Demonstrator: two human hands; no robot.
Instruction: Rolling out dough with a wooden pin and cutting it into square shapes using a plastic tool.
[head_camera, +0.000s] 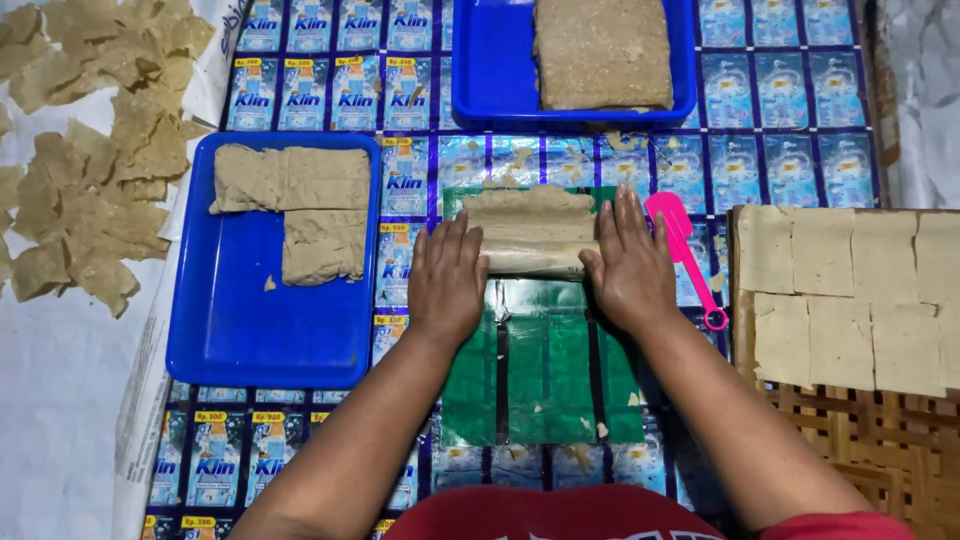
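Left hand (447, 280) and right hand (628, 265) lie flat, fingers spread, pressing each end of a dough slab (530, 228) on the green sheet (545, 370). Uneven pressure could tear the thin dough or stick it to the sheet.

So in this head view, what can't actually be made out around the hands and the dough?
- Head view: the ends of the rolled dough sheet lie under the left hand and right hand.
- The pink scraper is partly behind the right hand.
- The upper blue tray and its dough slab are cut off by the top edge.
- The cut squares run off the right edge.
- The dried pieces run off the left edge.
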